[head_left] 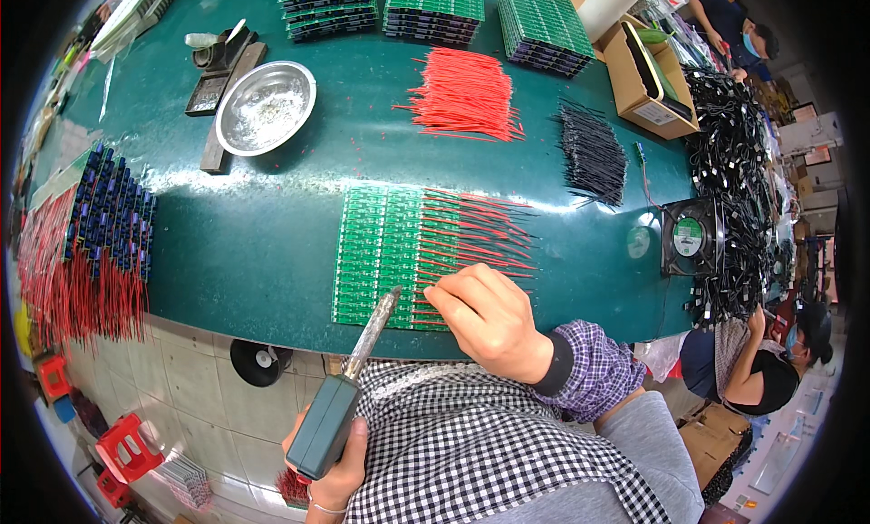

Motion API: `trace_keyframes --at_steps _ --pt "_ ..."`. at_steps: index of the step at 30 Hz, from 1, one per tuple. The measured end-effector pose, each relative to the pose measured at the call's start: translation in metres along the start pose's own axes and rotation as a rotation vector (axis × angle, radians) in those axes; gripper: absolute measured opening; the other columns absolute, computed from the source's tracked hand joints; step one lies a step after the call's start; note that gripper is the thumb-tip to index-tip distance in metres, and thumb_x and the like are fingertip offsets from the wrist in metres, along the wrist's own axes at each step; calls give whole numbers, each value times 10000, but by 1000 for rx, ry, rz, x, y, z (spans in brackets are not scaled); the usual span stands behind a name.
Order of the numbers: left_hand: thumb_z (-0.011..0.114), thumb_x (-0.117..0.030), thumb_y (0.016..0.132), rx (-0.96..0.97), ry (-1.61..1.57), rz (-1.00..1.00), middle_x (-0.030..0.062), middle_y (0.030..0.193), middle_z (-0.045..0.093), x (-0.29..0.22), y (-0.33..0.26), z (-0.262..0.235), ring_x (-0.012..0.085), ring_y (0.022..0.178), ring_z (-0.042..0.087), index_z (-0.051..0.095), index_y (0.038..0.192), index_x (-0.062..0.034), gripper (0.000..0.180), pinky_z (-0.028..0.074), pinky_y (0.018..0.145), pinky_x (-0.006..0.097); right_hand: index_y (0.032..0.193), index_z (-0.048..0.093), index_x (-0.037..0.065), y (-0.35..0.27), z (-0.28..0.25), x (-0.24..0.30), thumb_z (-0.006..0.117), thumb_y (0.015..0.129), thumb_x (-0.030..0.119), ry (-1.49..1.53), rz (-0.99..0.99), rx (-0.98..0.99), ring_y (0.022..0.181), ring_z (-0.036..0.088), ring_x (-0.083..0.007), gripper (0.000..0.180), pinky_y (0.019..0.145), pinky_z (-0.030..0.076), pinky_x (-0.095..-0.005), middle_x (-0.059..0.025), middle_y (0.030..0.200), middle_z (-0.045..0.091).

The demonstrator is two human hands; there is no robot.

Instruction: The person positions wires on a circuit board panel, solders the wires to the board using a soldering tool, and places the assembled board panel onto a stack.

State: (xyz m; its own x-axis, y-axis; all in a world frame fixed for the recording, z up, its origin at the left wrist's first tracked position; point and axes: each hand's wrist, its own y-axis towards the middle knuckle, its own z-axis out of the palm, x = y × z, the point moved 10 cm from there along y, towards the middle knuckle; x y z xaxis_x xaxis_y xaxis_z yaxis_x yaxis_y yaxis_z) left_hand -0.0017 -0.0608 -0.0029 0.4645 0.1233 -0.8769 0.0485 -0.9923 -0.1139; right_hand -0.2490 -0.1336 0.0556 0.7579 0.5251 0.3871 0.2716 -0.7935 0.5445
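Note:
A green panel of small circuit boards (pixel 376 243) lies flat on the table in front of me. Rows of thin red wires (pixel 480 220) stick out from its right part, lying roughly side by side. My left hand (pixel 340 460) is wrapped round the dark grey-green handle of a soldering gun (pixel 326 424). Its long metal barrel slants up and right, with the tip over the panel's lower middle. My right hand (pixel 494 329) is closed in a pinch at the panel's lower right, with a red wire at the fingertips. Part of that wire is hidden by the fingers.
Behind the panel lie piles of red wires (pixel 462 93) and black wires (pixel 594 152). A metal bowl (pixel 265 109) and stacked boards (pixel 435 12) stand farther back. Wired boards (pixel 100 225) sit left; a small fan (pixel 691 237) and black cables (pixel 739 161) right. Co-workers are at the right.

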Motion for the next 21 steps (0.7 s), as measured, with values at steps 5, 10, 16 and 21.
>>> trace_keyframes --at_steps 5,10,16,21 --pt "782 -41 738 42 -2 -46 139 795 650 8 -4 2 255 635 624 690 903 43 206 496 574 342 929 707 -24 -5 -3 3 724 660 1 8 -8 -16 724 622 -220 271 588 517 -316 -82 847 644" --pt "776 -21 730 45 26 84 139 794 650 -21 6 6 257 628 627 688 892 44 195 495 564 339 934 705 -26 -6 1 3 702 672 16 -19 -5 27 725 619 -215 266 585 513 -316 -83 851 643" --pt "772 -11 723 55 45 125 136 784 648 -28 8 7 251 608 622 686 883 44 190 490 548 334 947 699 -34 -7 3 3 698 660 15 -19 4 43 732 614 -221 291 589 513 -318 -91 856 635" --pt "774 -27 733 40 54 144 127 757 636 -28 8 7 247 584 606 682 869 41 178 472 530 338 953 696 -38 -6 4 4 696 652 10 -31 0 51 737 613 -222 305 591 515 -317 -93 860 632"
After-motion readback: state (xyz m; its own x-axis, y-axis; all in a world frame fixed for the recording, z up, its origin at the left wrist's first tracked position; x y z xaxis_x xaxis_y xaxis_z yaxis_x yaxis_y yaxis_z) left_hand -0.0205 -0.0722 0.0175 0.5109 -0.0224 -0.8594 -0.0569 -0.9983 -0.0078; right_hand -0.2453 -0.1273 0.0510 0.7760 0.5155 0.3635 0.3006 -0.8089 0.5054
